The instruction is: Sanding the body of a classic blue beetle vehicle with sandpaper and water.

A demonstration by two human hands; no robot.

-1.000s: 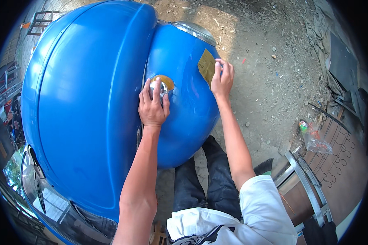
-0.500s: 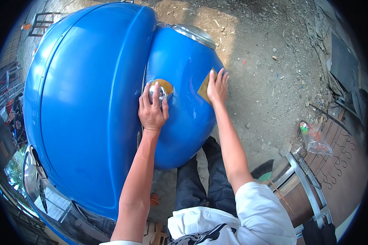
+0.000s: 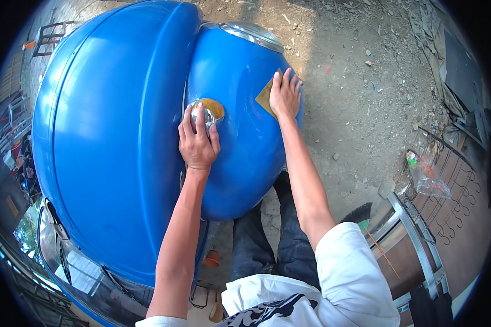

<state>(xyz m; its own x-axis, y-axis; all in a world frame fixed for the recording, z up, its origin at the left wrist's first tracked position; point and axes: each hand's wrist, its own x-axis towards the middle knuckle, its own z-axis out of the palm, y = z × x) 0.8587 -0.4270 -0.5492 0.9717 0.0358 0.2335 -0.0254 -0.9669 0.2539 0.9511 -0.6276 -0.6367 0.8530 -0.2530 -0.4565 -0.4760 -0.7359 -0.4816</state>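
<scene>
A glossy blue car fender point(image 3: 243, 163) curves in front of me, beside the broad blue hood point(image 3: 103, 131). Over the small chrome lamp point(image 3: 206, 112) with an amber end, my left hand point(image 3: 198, 143) rests with its fingers spread; it does not wrap round the lamp. Farther right, my right hand point(image 3: 286, 98) presses a stiff-looking olive-brown sheet point(image 3: 265, 99) with straight edges against the fender's outer side. Its fingers lie nearly straight, and the palm covers part of the sheet. Whether it is sandpaper or cloth I cannot tell.
A round headlight point(image 3: 256, 36) sits at the fender's far end. Gravelly ground point(image 3: 349, 82) runs along the right. At lower right are a broom point(image 3: 360, 218), a metal frame point(image 3: 414, 240), a rack of hooks point(image 3: 453, 201) and a plastic bag point(image 3: 431, 182). An orange pot point(image 3: 211, 259) stands near my legs.
My right hand has slid a little farther up the fender with the sheet. My left hand stays on the lamp. The whole view has shifted slightly.
</scene>
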